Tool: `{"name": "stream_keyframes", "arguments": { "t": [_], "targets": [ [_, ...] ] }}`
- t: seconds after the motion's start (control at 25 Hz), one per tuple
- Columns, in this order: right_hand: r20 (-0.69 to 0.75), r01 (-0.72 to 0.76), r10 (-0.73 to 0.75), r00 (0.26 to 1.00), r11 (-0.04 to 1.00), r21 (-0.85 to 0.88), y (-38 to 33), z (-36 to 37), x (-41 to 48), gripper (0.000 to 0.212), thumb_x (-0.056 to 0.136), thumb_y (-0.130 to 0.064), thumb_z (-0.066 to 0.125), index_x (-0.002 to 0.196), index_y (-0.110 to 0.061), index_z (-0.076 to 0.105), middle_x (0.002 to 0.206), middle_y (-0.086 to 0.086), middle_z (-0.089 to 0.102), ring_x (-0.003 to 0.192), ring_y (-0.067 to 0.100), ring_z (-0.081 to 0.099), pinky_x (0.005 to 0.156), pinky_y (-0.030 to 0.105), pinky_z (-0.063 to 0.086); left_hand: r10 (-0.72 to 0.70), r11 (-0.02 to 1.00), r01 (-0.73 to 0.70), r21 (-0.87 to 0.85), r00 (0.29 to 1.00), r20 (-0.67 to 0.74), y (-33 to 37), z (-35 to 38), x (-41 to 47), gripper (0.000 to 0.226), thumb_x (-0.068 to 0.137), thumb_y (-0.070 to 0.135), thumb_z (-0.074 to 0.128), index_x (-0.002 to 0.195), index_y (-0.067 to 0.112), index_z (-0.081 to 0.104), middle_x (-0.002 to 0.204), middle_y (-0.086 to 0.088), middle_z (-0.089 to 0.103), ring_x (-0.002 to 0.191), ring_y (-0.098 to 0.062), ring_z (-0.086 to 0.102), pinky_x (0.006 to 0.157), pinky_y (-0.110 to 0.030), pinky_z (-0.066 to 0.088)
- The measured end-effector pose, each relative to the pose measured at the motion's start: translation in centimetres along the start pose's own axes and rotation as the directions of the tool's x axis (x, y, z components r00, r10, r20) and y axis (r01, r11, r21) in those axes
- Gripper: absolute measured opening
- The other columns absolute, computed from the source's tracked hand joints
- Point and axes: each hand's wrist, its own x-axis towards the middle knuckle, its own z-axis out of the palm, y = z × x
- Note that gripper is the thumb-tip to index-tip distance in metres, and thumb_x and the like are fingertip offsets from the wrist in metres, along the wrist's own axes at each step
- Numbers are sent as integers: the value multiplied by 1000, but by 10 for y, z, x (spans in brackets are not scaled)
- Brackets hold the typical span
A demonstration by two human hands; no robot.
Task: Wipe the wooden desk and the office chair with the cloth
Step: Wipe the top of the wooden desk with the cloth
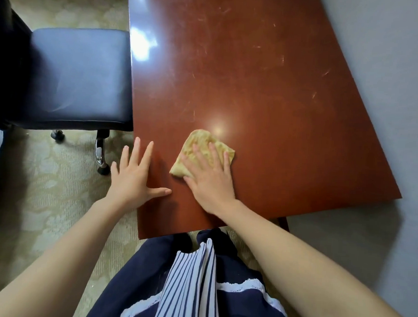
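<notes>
The right hand (pixel 210 182) lay flat on the cloth (pixel 205 146), fingers straight and spread, pressing it to the desk (pixel 256 76) without curling round it. The cloth was yellow and crumpled, and it sat on the near part of the desktop, closer to the left edge than the right, with its far end showing past the fingertips. The left hand (pixel 132 176) was also open, fingers splayed and straight, holding nothing. It lay over the desk's left edge, with the thumb stretched out on the wood and the outer fingers past the edge, above the carpet (pixel 45 174). The two hands were near each other but apart. The desktop was glossy reddish-brown, with fine scratches and bright glare spots. The chair (pixel 79 78), with its dark padded seat, stood to the left, its seat edge just beside the desk's left side; a chrome leg and castors showed beneath it. A grey wall (pixel 389 71) ran along the desk's right side. Below, the person's navy clothing (pixel 191 290) had a striped panel and white lace trim.
</notes>
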Motion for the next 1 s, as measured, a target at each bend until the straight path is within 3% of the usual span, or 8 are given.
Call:
{"name": "stream_keyframes", "arguments": {
  "t": [0.12, 0.2, 0.32, 0.4, 0.56, 0.72, 0.88, 1.0],
  "targets": [
    [64, 292, -288, 956, 954, -71, -8, 8, -24, 51, 97, -50, 32, 147, -41, 22, 158, -5, 13, 146, 31, -3, 115, 53, -8, 58, 998, -60, 24, 996, 74, -31, -9, 7, 128, 62, 64, 73, 149, 30, -13, 157, 1, -22, 145, -27, -11, 114, -58, 8],
    [112, 471, -458, 882, 868, -156, 0, 9, -39, 51, 97, -50, 33, 146, -39, 29, 156, -3, 23, 144, 35, 10, 115, 56, 7, 101, 994, -104, 25, 989, 108, -45, -14, 11, 128, 62, 64, 73, 148, 30, -15, 157, 2, -22, 145, -24, -14, 114, -56, 5],
    [205, 623, -589, 782, 725, -295, 5, -2, -39, 50, 95, -51, 35, 143, -39, 36, 151, -4, 34, 139, 34, 26, 109, 57, 29, 170, 985, -174, 15, 975, 144, -65, -22, 12, 130, 60, 66, 72, 149, 28, -15, 157, 3, -20, 145, -22, -15, 114, -56, 2],
    [292, 691, -626, 723, 656, -303, 11, -12, -18, 51, 96, -52, 25, 145, -41, 25, 154, -6, 23, 141, 31, 17, 111, 55, 26, 200, 979, -202, -3, 968, 154, -75, -25, 10, 129, 61, 66, 71, 149, 26, -15, 157, 4, -19, 145, -23, -14, 114, -56, 1],
    [299, 562, -490, 819, 789, -246, -12, -18, 43, 52, 95, -55, 13, 144, -47, -3, 153, -12, -10, 144, 29, -10, 117, 49, 3, 231, 973, -232, -14, 960, 155, -103, -24, -4, 126, 65, 63, 70, 149, 26, -16, 157, 2, -19, 145, -25, -13, 114, -54, 1],
    [194, 247, -212, 958, 952, -182, -49, -24, 108, 52, 98, -51, 23, 147, -45, 4, 159, -8, -4, 145, 29, -9, 115, 51, 1, 231, 972, -235, 8, 959, 163, -131, -19, -23, 121, 69, 65, 66, 148, 27, -17, 157, 1, -19, 145, -26, -13, 115, -54, 2],
    [87, -63, 67, 994, 997, -46, -83, -15, 133, 52, 100, -49, 24, 149, -42, 9, 160, -5, -2, 145, 31, -11, 114, 54, -3, 160, 987, -158, -26, 978, 134, -154, -22, -31, 117, 71, 66, 62, 149, 27, -15, 158, -1, -17, 145, -26, -12, 114, -54, 2],
    [51, 106, -101, 994, 989, -99, -85, -6, 112, 52, 100, -47, 28, 149, -38, 16, 160, -1, 5, 145, 33, -7, 114, 56, -3, 112, 992, -105, -77, 989, 95, -159, -27, -28, 113, 72, 63, 63, 150, 27, -10, 159, -2, -13, 146, -26, -9, 114, -54, 2]
  ]
}}
